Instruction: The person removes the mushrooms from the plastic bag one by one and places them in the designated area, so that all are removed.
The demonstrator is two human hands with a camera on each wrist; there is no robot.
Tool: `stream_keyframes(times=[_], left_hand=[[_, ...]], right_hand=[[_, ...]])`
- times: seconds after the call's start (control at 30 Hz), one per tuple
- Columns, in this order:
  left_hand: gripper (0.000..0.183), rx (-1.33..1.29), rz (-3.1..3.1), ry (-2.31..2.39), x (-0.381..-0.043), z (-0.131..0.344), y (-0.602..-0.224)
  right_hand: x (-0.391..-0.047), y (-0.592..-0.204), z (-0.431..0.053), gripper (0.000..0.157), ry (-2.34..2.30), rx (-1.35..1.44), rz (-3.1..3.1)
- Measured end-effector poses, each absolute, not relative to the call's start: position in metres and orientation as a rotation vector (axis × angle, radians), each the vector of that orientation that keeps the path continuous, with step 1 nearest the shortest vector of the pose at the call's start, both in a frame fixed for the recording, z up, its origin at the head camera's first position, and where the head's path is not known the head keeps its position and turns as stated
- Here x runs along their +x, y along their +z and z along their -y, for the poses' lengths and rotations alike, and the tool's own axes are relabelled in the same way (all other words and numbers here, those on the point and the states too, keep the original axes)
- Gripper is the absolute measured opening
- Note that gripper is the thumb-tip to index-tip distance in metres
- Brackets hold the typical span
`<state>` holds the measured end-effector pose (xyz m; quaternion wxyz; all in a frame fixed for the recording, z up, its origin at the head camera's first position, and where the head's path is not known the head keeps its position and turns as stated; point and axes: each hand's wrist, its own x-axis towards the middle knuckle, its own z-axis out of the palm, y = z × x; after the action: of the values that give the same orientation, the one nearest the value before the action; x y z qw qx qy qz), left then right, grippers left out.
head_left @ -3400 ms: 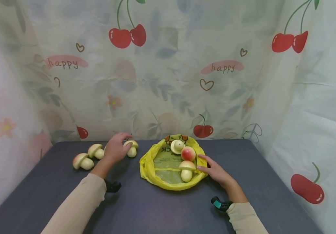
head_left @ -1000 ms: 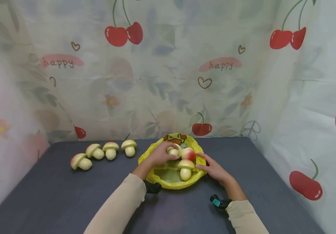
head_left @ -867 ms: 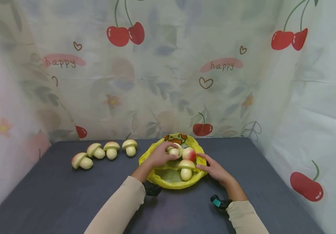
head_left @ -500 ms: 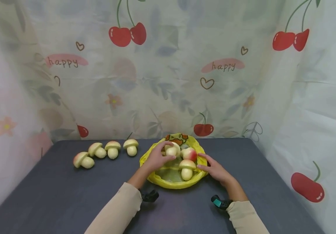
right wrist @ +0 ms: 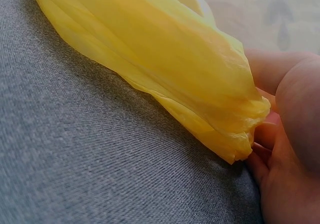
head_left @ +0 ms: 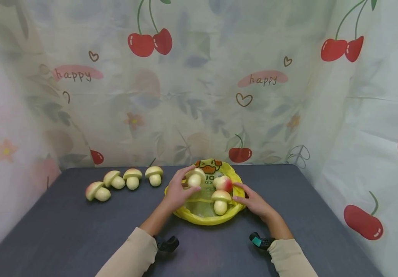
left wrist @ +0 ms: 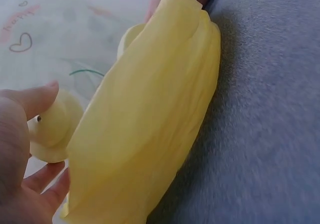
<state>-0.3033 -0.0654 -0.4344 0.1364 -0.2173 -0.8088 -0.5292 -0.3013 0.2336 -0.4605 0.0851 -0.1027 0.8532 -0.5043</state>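
Note:
A yellow plastic bag (head_left: 202, 221) lies with its mouth rolled wide, a cartoon duck printed on its far side. Inside its left part, my left hand (head_left: 178, 190) holds a toy mushroom (head_left: 194, 180) between thumb and fingers; the left wrist view shows the thumb on this pale mushroom (left wrist: 57, 126). My right hand (head_left: 256, 202) grips the bag's right rim, thumb and fingers on either side of the yellow plastic (right wrist: 200, 68). Two more toy mushrooms lie in the bag's right half: one with its red cap turned sideways (head_left: 224, 184), one with its stem towards me (head_left: 221, 204).
On the dark table (head_left: 81, 238), several toy mushrooms (head_left: 132, 179) lie in a loose row left of the bag. A cherry-printed curtain (head_left: 199, 96) encloses the back and sides. Each wrist wears a black strap (head_left: 263, 241).
My left hand went from the mushrooms on the left into the bag, then shifted left inside it with a mushroom. The red-capped mushroom has turned onto its side. My right hand stays put.

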Motion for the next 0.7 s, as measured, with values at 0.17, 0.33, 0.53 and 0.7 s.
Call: stream_keyframes(times=[0.17, 0.33, 0.53, 0.7], left_hand=[[0.067, -0.604, 2.327, -1.518, -0.295, 0.079, -0.433], [0.068, -0.6, 2.329, -1.49, -0.287, 0.094, -0.434], [0.074, -0.608, 2.34, -1.397, -0.276, 0.118, -0.436], [0.077, -0.608, 2.362, -1.301, -0.269, 0.138, -0.439]], right_hand=[[-0.301, -0.461, -0.233, 0.062, -1.521, -0.29, -2.531], [-0.302, -0.463, -0.234, 0.062, -1.527, -0.286, -2.536], [-0.304, -0.467, -0.235, 0.063, -1.516, -0.296, -2.542], [-0.304, -0.464, -0.235, 0.063, -1.525, -0.302, -2.539]])
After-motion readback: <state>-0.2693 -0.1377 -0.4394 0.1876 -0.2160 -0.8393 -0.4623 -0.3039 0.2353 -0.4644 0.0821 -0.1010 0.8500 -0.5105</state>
